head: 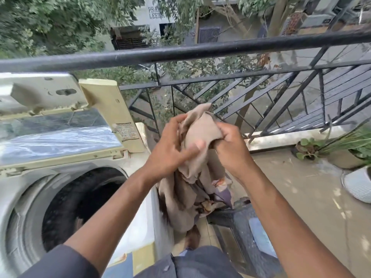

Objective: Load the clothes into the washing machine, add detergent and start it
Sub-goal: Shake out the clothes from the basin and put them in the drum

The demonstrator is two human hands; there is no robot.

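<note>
Both hands, left hand and right hand, grip a bunched beige cloth garment hanging right of the white top-loading washing machine's open dark drum, which lies nearer the left hand.

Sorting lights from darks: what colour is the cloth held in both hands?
Beige, light tan, with some darker brownish patches lower down on the cloth; it shows best in the head view.

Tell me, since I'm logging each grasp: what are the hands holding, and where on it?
Both the left hand and the right hand grip the beige cloth at its bunched upper end; the rest hangs below.
</note>
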